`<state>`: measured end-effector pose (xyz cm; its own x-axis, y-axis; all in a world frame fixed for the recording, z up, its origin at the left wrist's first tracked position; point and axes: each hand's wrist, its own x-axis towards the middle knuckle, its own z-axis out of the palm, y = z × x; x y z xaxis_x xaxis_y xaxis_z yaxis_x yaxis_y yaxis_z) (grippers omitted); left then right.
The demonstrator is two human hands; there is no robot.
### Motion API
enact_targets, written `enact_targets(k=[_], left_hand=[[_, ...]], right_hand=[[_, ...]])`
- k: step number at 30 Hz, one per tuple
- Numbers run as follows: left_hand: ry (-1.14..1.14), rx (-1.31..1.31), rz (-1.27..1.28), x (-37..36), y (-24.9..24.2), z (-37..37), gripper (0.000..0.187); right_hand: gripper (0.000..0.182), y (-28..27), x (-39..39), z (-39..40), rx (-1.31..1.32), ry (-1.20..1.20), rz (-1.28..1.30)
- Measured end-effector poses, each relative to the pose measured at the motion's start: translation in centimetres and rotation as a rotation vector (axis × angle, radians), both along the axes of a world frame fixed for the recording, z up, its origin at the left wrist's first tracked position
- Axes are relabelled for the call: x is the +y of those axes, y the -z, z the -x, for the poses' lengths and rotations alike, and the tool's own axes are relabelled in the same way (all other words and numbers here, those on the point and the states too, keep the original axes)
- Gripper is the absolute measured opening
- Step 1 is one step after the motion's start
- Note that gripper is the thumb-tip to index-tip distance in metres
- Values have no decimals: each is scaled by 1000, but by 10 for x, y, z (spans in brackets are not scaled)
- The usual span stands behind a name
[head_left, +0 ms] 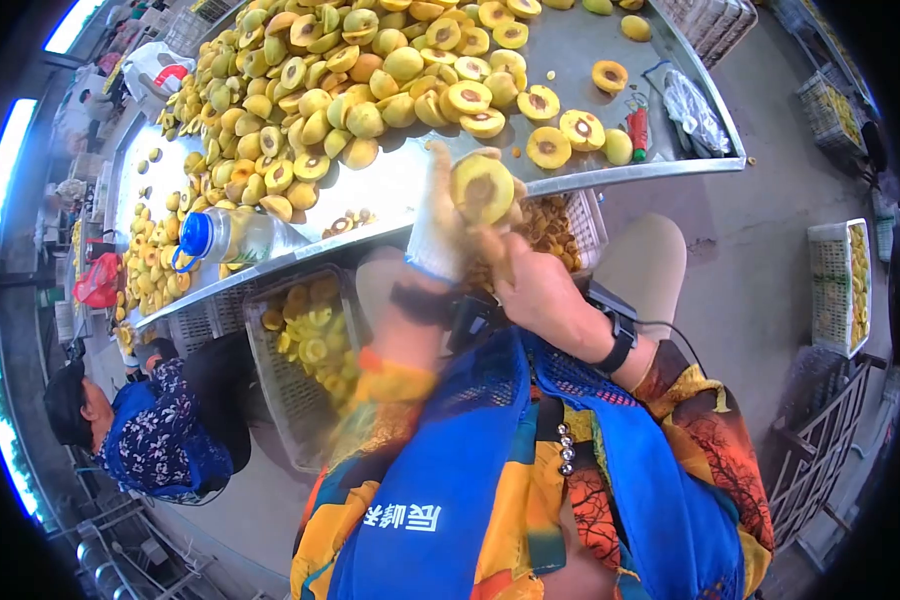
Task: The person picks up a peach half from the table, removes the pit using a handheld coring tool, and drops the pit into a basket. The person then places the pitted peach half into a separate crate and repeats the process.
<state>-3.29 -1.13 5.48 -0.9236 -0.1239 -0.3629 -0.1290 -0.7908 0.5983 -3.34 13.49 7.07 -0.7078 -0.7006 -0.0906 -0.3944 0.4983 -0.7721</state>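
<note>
My left hand (442, 215), in a white work glove and slightly blurred, holds up a halved yellow peach (483, 190) with its brown pit area facing me. Just below the peach is my right hand (542, 290), bare and closed, its fingers curled close to the left hand. What it grips, if anything, is hidden. Behind both hands, a large heap of cut yellow peaches (365, 118) covers the metal table (400, 180). Several halves lie apart from the heap, one peach half (548, 147) among them near the table's edge.
A crate of cut peaches (305, 440) stands at my left, and a crate of brown pits (592, 225) sits below the table edge. On the table are a blue-capped bottle (240, 237) and a red-handled tool (638, 130). Another person (160, 430) sits at left.
</note>
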Motion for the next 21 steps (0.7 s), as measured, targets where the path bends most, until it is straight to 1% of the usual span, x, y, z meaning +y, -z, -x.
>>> enact_targets(k=[1,2,3,5,6,7,9,10,11,15,17,18,20,21], left_hand=[[-46,-2,-56,-2,-2,2,62],[-96,-5,-114,-4,-3,4,66],[-80,22,-128,-12,9,4,73],[-104,4,-54,-11,3,3,74],[-115,-5,-18,-9,-1,3,74],[-124,-17,19,-7,-2,3,74],[-137,-43,86,-1,-2,2,76],[-108,-56,98,-1,0,2,76],[-79,-68,111,-1,2,2,77],[123,-173,242,10,-13,-1,80],[153,-186,300,9,-13,-2,78],[167,-188,331,9,-13,-1,78],[27,-16,298,11,0,-1,73],[-45,71,282,12,6,-2,70]], right_hand=[[30,0,-1,1,49,57,50],[29,7,-2,3,74,177,147],[28,15,-1,5,94,298,242],[30,32,5,19,-29,367,314],[30,30,3,25,-91,401,347],[36,23,6,30,-290,428,293],[44,12,6,37,-249,419,305],[48,10,5,40,-227,416,312],[48,17,3,42,-130,408,386],[49,19,5,53,-174,203,282],[49,32,8,56,-197,103,251],[47,29,9,56,-348,165,251],[43,16,6,56,-649,276,258],[37,15,3,54,-738,360,397]])
